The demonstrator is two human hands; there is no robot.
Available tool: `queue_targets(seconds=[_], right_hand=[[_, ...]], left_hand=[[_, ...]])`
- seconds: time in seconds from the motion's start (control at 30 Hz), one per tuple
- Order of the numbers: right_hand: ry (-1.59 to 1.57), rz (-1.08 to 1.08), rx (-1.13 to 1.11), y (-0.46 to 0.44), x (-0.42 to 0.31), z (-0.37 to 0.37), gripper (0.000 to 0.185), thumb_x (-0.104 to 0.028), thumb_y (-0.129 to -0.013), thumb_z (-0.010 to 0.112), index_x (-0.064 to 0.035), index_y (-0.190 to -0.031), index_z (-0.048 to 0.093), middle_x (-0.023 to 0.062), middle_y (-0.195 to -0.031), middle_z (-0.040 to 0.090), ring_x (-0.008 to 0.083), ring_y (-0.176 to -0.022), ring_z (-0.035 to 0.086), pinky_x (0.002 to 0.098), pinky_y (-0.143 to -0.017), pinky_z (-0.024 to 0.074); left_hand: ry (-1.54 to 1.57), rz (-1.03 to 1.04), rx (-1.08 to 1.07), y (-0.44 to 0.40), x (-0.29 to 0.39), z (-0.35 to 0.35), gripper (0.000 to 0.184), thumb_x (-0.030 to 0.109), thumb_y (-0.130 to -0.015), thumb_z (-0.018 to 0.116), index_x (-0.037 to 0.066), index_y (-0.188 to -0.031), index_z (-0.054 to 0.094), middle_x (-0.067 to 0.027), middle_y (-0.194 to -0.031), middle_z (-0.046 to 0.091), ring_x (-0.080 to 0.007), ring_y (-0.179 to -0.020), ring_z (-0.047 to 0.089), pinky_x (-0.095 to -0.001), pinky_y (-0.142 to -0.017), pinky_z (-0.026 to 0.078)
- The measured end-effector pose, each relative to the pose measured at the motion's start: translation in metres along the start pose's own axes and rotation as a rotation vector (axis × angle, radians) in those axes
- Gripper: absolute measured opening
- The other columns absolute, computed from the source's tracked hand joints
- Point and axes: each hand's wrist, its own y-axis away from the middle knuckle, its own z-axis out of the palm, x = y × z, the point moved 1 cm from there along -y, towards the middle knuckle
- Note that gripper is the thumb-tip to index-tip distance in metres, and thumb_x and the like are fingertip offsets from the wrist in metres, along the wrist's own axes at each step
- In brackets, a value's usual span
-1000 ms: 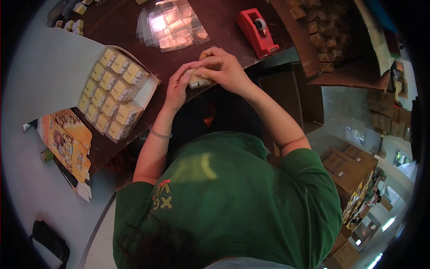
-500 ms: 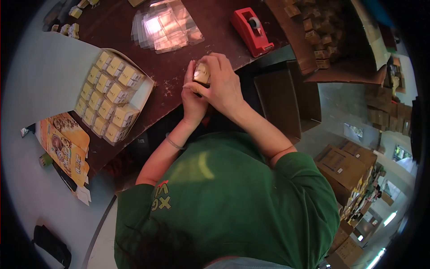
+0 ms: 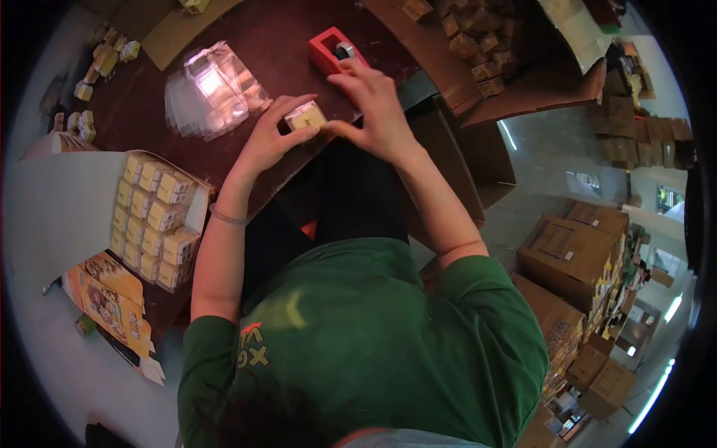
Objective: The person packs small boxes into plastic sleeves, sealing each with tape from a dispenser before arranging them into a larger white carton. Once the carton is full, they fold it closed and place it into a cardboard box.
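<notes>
A small cream-coloured box (image 3: pixel 306 117) in what looks like a clear sleeve is gripped between the thumb and fingers of my left hand (image 3: pixel 270 140), over the table edge. My right hand (image 3: pixel 379 112) is open, thumb and fingers spread. Its fingertips are at the near end of a red tape dispenser (image 3: pixel 326 51); whether they touch it or its tape I cannot tell. The right thumb tip is close to the box's right corner. To the left of the dispenser lies a fanned stack of clear plastic sleeves (image 3: pixel 213 89).
An open carton (image 3: pixel 203 198) packed with rows of similar small boxes stands at the left. Several loose boxes (image 3: pixel 104 60) lie at the far left. At the right, a large cardboard box (image 3: pixel 534 104) holds many small brown boxes. Flattened orange packaging (image 3: pixel 112 299) is at the lower left.
My right hand has let go of the small box and opened out towards the tape dispenser. The left hand keeps the box. The whole view has shifted, and the table things appear further left.
</notes>
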Motion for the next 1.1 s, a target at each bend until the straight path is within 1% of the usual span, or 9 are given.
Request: queue_targets(seconds=[0.07, 0.1, 0.2, 0.43, 0.53, 0.63, 0.73, 0.93, 1.1], right_hand=[[-0.099, 0.350, 0.221, 0.010, 0.040, -0.007, 0.039, -0.026, -0.082, 0.075, -0.0053, -0.113, 0.065, 0.0137, -0.128, 0.054, 0.0345, -0.119, 0.050, 0.0435, -0.099, 0.0407], [0.008, 0.396, 0.211, 0.014, 0.064, -0.005, 0.030, -0.030, -0.088, 0.070, -0.0033, -0.102, 0.069, 0.0139, -0.119, 0.060, 0.0300, -0.112, 0.056, 0.0396, -0.094, 0.0440], [-0.597, 0.620, -0.023, 0.015, 0.106, 0.014, 0.029, -0.032, -0.092, 0.066, -0.0039, -0.096, 0.071, 0.0127, -0.108, 0.064, 0.0235, -0.102, 0.061, 0.0351, -0.090, 0.0459], [-0.468, 0.438, 0.126, 0.016, 0.105, 0.016, 0.023, -0.028, -0.088, 0.071, -0.0057, -0.093, 0.073, 0.0108, -0.109, 0.066, 0.0185, -0.100, 0.062, 0.0341, -0.088, 0.0456], [-0.109, 0.423, 0.262, 0.019, 0.074, 0.000, 0.018, -0.022, -0.089, 0.070, -0.0047, -0.094, 0.072, 0.0089, -0.101, 0.068, 0.0160, -0.094, 0.063, 0.0326, -0.083, 0.0475], [-0.617, 0.760, 0.056, 0.031, 0.059, -0.011, 0.014, -0.016, -0.091, 0.067, -0.0023, -0.095, 0.070, 0.0045, -0.089, 0.068, 0.0116, -0.083, 0.062, 0.0279, -0.075, 0.0481], [-0.964, 0.839, 0.117, 0.053, 0.077, 0.010, 0.013, -0.013, -0.094, 0.065, -0.0004, -0.096, 0.068, 0.0003, -0.080, 0.067, 0.0068, -0.074, 0.059, 0.0227, -0.068, 0.0464], [-1.018, 0.829, 0.144, 0.056, 0.092, 0.032, 0.014, -0.015, -0.094, 0.065, -0.0024, -0.098, 0.068, -0.0012, -0.082, 0.065, 0.0058, -0.075, 0.058, 0.0210, -0.069, 0.0456], [-0.531, 0.823, 0.032, 0.055, 0.088, 0.022, 0.011, -0.011, -0.091, 0.067, -0.0004, -0.091, 0.069, 0.0031, -0.079, 0.068, 0.0073, -0.074, 0.061, 0.0239, -0.070, 0.0490]], left_hand=[[0.007, -0.017, -0.031, -0.008, -0.001, 0.006, 0.055, 0.024, -0.083, 0.069, 0.007, -0.134, 0.054, -0.0053, -0.126, 0.056, -0.0168, -0.115, 0.053, -0.0317, -0.100, 0.040], [0.042, 0.007, -0.044, -0.017, -0.002, 0.013, 0.055, 0.024, -0.083, 0.069, 0.007, -0.133, 0.054, -0.0051, -0.126, 0.057, -0.0164, -0.114, 0.053, -0.0313, -0.100, 0.040], [0.180, 0.041, -0.092, -0.046, -0.007, 0.042, 0.053, 0.026, -0.082, 0.069, 0.007, -0.130, 0.055, -0.0054, -0.126, 0.057, -0.0149, -0.112, 0.054, -0.0301, -0.098, 0.042], [0.279, -0.051, -0.103, -0.054, -0.002, 0.038, 0.051, 0.025, -0.083, 0.070, 0.006, -0.128, 0.055, -0.0055, -0.126, 0.058, -0.0155, -0.115, 0.054, -0.0311, -0.101, 0.041], [0.242, -0.021, -0.106, -0.055, -0.001, 0.040, 0.053, 0.028, -0.085, 0.068, 0.006, -0.131, 0.054, -0.0069, -0.133, 0.056, -0.0160, -0.117, 0.053, -0.0315, -0.102, 0.041], [0.246, -0.035, -0.109, -0.055, 0.001, 0.040, 0.053, 0.027, -0.085, 0.068, 0.006, -0.132, 0.054, -0.0071, -0.132, 0.057, -0.0160, -0.118, 0.053, -0.0312, -0.102, 0.041], [0.241, -0.036, -0.105, -0.056, 0.001, 0.039, 0.052, 0.025, -0.085, 0.068, 0.006, -0.132, 0.054, -0.0061, -0.129, 0.058, -0.0151, -0.115, 0.054, -0.0304, -0.101, 0.042], [0.307, -0.108, -0.020, -0.046, 0.000, 0.042, 0.049, 0.019, -0.087, 0.068, 0.009, -0.133, 0.055, -0.0040, -0.122, 0.060, -0.0133, -0.111, 0.055, -0.0285, -0.098, 0.042], [0.320, -0.125, 0.154, -0.023, 0.003, 0.037, 0.045, 0.014, -0.087, 0.067, 0.007, -0.130, 0.056, -0.0031, -0.113, 0.061, -0.0113, -0.105, 0.055, -0.0267, -0.095, 0.043]])
